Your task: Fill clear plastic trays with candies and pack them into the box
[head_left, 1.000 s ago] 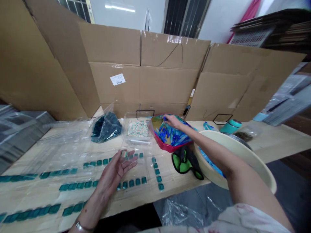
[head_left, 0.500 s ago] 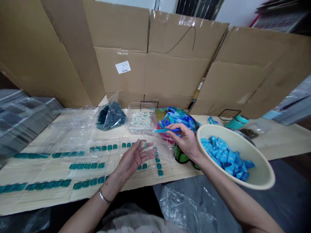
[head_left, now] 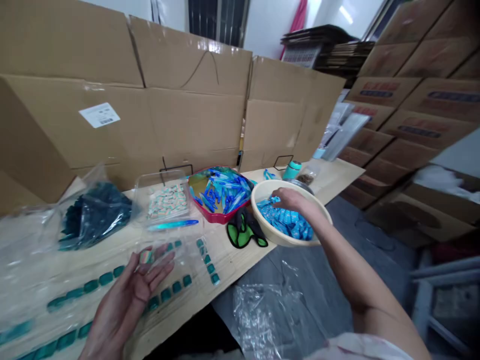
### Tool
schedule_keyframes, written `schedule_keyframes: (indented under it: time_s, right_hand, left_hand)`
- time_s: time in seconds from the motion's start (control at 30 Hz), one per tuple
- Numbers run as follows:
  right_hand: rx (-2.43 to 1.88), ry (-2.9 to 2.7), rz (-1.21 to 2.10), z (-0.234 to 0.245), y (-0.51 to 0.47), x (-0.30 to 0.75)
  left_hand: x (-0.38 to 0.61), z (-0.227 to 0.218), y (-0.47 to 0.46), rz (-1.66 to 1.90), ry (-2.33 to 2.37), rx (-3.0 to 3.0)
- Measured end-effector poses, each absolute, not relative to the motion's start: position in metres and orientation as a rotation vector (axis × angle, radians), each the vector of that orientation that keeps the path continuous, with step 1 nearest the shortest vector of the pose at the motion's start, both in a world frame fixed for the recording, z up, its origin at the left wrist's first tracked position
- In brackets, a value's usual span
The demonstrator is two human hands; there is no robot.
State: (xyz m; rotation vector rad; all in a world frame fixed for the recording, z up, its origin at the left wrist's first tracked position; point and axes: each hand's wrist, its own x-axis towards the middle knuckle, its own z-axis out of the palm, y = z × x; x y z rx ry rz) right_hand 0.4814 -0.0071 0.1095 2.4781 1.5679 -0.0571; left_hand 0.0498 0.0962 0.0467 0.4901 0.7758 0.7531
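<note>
My left hand (head_left: 135, 290) is palm up, with a small striped piece (head_left: 146, 256) in pale pink, white and green held by thumb and forefinger. The other fingers are loosely spread. Over the cream basin (head_left: 322, 212), my right hand (head_left: 290, 200) reaches down to the blue packets (head_left: 287, 222); its fingertips are partly hidden and blurred. A slim blue tapered stick (head_left: 174, 225) lies in front of a clear box (head_left: 140, 192) of similar striped pieces. Rows of teal squares (head_left: 207, 259) sit in clear plastic trays around my left hand.
A red-rimmed tray (head_left: 221, 218) holds many blue pieces. Black-and-green gloves (head_left: 243, 232) lie beside the basin. A clear bag (head_left: 97, 215) of dark teal pieces stands left. Behind are a cardboard wall (head_left: 195, 115) and a turquoise bottle (head_left: 292, 170); stacked cartons (head_left: 397, 115) rise at right.
The view has swung right. My right hand has let go of the blue stick, which now lies by the clear box, and moved into the basin. My left hand still holds the striped piece.
</note>
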Motion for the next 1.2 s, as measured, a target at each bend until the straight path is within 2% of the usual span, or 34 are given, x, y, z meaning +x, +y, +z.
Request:
schedule_keyframes:
  time_s: [0.17,0.63,0.8,0.9,1.03,1.2]
  right_hand:
    - [2.304,1.643,-0.274,0.073,-0.024,0.492]
    - [2.367,1.757,-0.121,0.046,0.022,0.504]
    - [2.633,1.879,0.177,0.072,0.014,0.496]
    - [2.754,2.349,0.338,0.103,-0.005,0.446]
    - [2.251,2.912,0.392,0.115,-0.017,0.350]
    - [1.780,2.896,0.394,0.080,0.002,0.280]
  left_hand:
    - [0.069,0.046,0.089,0.638,0.735,0.507]
    - [0.098,0.048,0.074,0.608,0.602,0.512]
    - [0.100,0.040,0.076,0.704,0.575,0.487]
    - [0.105,0.035,0.078,0.745,0.554,0.468]
    - [0.115,0.032,0.075,0.780,0.523,0.474]
    - [0.117,0.029,0.063,0.893,0.523,0.533]
